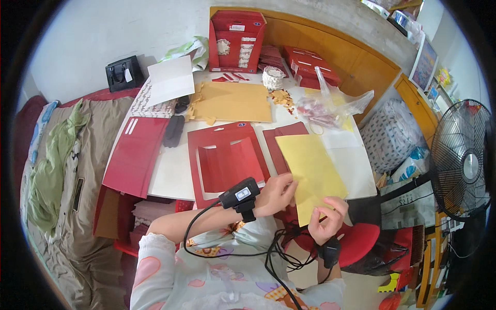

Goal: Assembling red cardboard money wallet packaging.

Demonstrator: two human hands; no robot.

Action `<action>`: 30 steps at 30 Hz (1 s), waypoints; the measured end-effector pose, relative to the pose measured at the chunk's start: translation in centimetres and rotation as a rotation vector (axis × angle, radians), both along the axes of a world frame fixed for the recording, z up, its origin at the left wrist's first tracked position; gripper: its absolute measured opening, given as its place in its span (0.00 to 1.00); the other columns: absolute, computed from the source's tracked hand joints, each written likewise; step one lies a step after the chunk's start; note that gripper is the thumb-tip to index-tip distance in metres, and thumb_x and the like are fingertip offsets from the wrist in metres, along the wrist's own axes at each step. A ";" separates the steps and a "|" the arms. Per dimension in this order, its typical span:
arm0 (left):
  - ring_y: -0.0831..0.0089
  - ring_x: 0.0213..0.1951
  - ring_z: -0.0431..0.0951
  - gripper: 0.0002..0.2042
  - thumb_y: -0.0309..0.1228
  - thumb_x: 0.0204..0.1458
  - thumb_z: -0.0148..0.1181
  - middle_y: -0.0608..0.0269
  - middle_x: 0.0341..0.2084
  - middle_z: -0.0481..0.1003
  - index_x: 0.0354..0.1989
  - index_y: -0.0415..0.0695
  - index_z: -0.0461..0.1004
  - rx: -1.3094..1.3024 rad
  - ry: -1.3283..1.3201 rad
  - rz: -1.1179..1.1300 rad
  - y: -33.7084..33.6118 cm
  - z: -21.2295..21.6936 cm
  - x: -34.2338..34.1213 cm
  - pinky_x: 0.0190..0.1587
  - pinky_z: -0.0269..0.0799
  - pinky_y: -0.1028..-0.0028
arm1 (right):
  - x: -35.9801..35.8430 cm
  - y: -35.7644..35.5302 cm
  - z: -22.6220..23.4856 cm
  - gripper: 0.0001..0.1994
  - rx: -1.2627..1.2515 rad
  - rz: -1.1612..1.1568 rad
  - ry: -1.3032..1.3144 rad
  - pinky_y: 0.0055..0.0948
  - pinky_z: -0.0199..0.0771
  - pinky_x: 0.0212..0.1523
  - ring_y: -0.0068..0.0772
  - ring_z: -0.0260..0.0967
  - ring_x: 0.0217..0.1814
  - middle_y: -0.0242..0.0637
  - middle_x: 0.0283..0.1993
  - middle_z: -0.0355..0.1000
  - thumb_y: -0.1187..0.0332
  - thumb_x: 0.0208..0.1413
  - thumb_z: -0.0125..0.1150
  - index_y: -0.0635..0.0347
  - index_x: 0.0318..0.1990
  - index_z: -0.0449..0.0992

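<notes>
A yellow sheet (312, 170) slants across the front right of the table, its near corner past the table edge. My left hand (276, 195) is closed at the sheet's left edge, fingers curled against it. My right hand (329, 221) pinches the sheet's near edge between thumb and fingers. Partly hidden under the sheet lies a dark red card piece (278, 147). Left of it rests a red box blank (196, 142) with a window opening, and a folded red panel (232, 164) lies over that opening. My left forearm passes in front of the blank's near edge.
Behind lie a tan cardboard sheet (232, 101), an upright red display box (237, 41), a clear plastic bag (330, 108) and a white roll-like stack (273, 78). Red panels (135, 155) overhang the table's left side. A fan (460, 160) stands right; black cable (279, 248) crosses my lap.
</notes>
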State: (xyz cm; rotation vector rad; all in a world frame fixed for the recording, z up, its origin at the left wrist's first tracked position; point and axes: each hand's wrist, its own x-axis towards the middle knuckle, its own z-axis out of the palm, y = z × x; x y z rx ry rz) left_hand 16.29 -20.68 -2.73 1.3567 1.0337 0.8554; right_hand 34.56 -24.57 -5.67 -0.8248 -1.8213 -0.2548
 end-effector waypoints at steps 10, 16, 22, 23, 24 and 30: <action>0.58 0.27 0.77 0.13 0.31 0.58 0.47 0.51 0.25 0.75 0.32 0.31 0.70 0.477 0.190 0.004 6.7 -3.8 3.7 0.31 0.70 0.68 | 0.1 0.9 -0.8 0.11 0.041 -0.017 0.007 0.42 0.66 0.48 0.47 0.64 0.48 0.44 0.47 0.65 0.79 0.47 0.58 0.59 0.38 0.65; 0.77 0.16 0.73 0.19 0.40 0.61 0.44 0.59 0.22 0.76 0.34 0.34 0.70 -0.194 0.010 -0.074 8.3 -2.3 3.2 0.17 0.69 0.78 | 0.3 4.0 -2.1 0.11 -0.198 -0.019 0.210 0.42 0.61 0.55 0.49 0.63 0.53 0.51 0.50 0.64 0.79 0.49 0.56 0.63 0.40 0.65; 0.74 0.28 0.75 0.25 0.38 0.60 0.48 0.56 0.33 0.74 0.60 0.35 0.55 0.193 -0.052 0.076 5.0 -0.9 -1.9 0.27 0.72 0.73 | -0.8 3.8 -1.7 0.15 -0.223 0.021 0.177 0.43 0.61 0.56 0.49 0.62 0.55 0.52 0.52 0.63 0.80 0.47 0.58 0.63 0.44 0.67; 0.72 0.29 0.74 0.21 0.35 0.59 0.50 0.55 0.32 0.73 0.56 0.36 0.60 0.432 0.217 0.037 4.2 0.3 -4.1 0.30 0.71 0.71 | -1.1 3.5 -1.4 0.18 -0.217 0.034 0.109 0.43 0.61 0.55 0.49 0.62 0.54 0.51 0.52 0.63 0.80 0.46 0.59 0.61 0.46 0.67; 0.67 0.29 0.75 0.16 0.33 0.56 0.53 0.52 0.31 0.73 0.50 0.37 0.66 0.544 0.283 0.020 3.5 0.2 -6.1 0.31 0.71 0.69 | -1.7 3.2 -1.1 0.20 -0.209 0.061 0.044 0.42 0.62 0.55 0.49 0.62 0.54 0.51 0.53 0.63 0.80 0.44 0.60 0.60 0.48 0.68; 0.63 0.39 0.71 0.12 0.32 0.46 0.63 0.60 0.38 0.72 0.38 0.43 0.71 0.933 0.809 -0.097 -4.0 -1.4 -13.3 0.42 0.66 0.66 | -5.5 3.0 -2.2 0.29 -0.331 0.383 -0.136 0.41 0.63 0.50 0.44 0.64 0.50 0.39 0.45 0.68 0.77 0.41 0.66 0.55 0.55 0.66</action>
